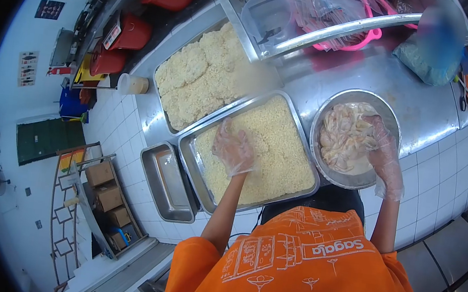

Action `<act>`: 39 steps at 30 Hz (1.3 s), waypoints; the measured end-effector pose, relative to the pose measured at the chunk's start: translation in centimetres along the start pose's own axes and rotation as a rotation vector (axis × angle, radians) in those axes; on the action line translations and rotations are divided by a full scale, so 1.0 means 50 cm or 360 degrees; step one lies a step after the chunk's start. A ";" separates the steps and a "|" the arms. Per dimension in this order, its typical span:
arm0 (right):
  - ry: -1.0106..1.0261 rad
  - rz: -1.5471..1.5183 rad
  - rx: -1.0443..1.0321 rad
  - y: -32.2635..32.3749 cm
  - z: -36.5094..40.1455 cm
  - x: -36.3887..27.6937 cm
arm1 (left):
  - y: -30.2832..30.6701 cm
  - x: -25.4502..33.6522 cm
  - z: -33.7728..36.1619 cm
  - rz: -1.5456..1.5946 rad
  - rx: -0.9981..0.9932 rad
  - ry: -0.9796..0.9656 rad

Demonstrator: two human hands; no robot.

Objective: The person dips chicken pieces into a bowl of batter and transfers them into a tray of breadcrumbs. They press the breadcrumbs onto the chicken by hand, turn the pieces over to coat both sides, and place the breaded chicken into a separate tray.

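My left hand [235, 149], in a clear plastic glove, rests on pale crumbs [280, 171] in the middle metal tray [308, 193]. Its fingers lie spread over the crumbs. A round metal bowl [397, 115] to the right holds raw, pale meat pieces [342, 132] in milky liquid. Also gloved, my right hand [381, 148] reaches over the bowl's right side, its fingers bent down at the meat; whether they hold a piece cannot be made out. Behind the middle tray, a second tray [161, 100] holds crumb-coated pieces [196, 72].
A small metal pan [166, 181] stands left of the middle tray. A whitish tub [133, 84] is near the back tray. Above the counter [334, 79] is a metal shelf [339, 31] with pink baskets. Scissors [466, 94] lie at the far right.
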State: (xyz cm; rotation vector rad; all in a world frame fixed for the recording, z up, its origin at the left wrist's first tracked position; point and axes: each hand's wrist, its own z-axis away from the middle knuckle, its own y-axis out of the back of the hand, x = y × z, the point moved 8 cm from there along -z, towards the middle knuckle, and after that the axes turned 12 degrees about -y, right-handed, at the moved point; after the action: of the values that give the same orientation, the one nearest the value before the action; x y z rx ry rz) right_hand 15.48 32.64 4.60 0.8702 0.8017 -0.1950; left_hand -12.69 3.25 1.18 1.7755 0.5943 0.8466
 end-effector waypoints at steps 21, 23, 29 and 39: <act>-0.0049 -0.0040 0.0163 0.024 0.039 -0.002 | -0.028 -0.016 -0.028 -0.0200 -0.0205 -0.0163; -0.0110 -0.0119 0.0140 0.021 0.040 -0.001 | -0.012 -0.003 -0.034 -0.0185 -0.0257 -0.0057; -0.0041 -0.0025 0.0215 0.026 0.042 -0.008 | -0.031 0.001 -0.036 -0.0368 -0.0320 -0.0023; 0.0020 0.0179 0.0310 0.013 0.034 0.031 | 0.028 0.053 -0.061 -0.0341 -0.0925 -0.0581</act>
State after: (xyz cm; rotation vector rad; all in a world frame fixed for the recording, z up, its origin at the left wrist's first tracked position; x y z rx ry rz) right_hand 17.81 32.05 4.57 1.0980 0.7514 -0.1704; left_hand -13.37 6.50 3.85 1.2604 0.2521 0.4635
